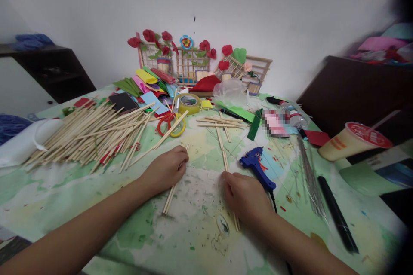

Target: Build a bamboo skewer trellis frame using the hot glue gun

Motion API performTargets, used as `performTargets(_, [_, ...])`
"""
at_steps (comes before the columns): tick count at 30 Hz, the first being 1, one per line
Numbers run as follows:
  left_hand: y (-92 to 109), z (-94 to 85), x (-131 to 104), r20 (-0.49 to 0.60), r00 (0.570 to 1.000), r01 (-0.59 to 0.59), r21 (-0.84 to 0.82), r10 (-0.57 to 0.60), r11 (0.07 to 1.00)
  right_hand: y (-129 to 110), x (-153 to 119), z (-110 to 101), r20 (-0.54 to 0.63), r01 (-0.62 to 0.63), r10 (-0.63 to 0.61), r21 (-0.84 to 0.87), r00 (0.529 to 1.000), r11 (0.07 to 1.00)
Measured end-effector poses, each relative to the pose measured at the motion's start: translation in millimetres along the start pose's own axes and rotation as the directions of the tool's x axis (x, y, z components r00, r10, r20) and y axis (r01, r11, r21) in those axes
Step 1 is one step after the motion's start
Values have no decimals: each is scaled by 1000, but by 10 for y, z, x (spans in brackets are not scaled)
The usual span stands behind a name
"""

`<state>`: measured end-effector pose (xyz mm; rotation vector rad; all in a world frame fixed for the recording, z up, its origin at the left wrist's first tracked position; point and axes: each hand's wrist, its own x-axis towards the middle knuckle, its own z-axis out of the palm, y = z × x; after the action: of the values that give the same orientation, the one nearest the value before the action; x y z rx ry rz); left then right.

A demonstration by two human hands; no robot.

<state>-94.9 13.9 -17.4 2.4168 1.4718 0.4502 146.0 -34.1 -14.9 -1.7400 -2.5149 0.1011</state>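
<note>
My left hand (pixel 170 165) is closed around a pair of thin wooden sticks (pixel 169 201), which slant across the tablecloth and stick out below the fist. To the right, my right hand (pixel 247 195) is closed over another pair of wooden sticks (pixel 225 161) lying lengthwise; their lower ends show beneath the palm. Beyond that pair, more sticks (pixel 221 122) lie crosswise and lengthwise on the table. A blue hot glue gun (pixel 258 167) rests just past my right hand. Scissors (pixel 171 124) with red and yellow handles lie beyond my left hand, a stick across them.
A big heap of wooden sticks (pixel 87 135) covers the left side. Clear tape (pixel 188 103), coloured paper (pixel 146 76) and stick lattices with red flowers (pixel 193 64) stand at the back. On the right are wires (pixel 309 176), a black pen (pixel 337 215) and a drink cup (pixel 351 139).
</note>
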Motion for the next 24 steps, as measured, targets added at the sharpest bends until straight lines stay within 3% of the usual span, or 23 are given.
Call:
performTargets(9, [-16,22,-7,-1,1000,0,-26,-1,1000,-3,19,7,5,-36,36,-43,999,998])
performTargets(13, [-9,-54,87,-2,1000,-10,-6,10,1000,-13,15,-11,19,-49,50,-56,999,997])
performTargets(17, [84,-132,519,-36,999,3,129,2,992,-10,-12,-11,-72,-10,7,-47,997,999])
performTargets(19, [165,-114,833,-36,997,-61,214,71,975,1,-25,10,-119,58,-62,-35,991,998])
performTargets(21, [247,-66,1145,34,977,-211,295,210,932,16,-33,38,-137,127,-129,-23,982,992])
performTargets(24, [329,9,1513,196,898,-439,353,393,826,33,-36,78,-149,191,-189,-5,971,982])
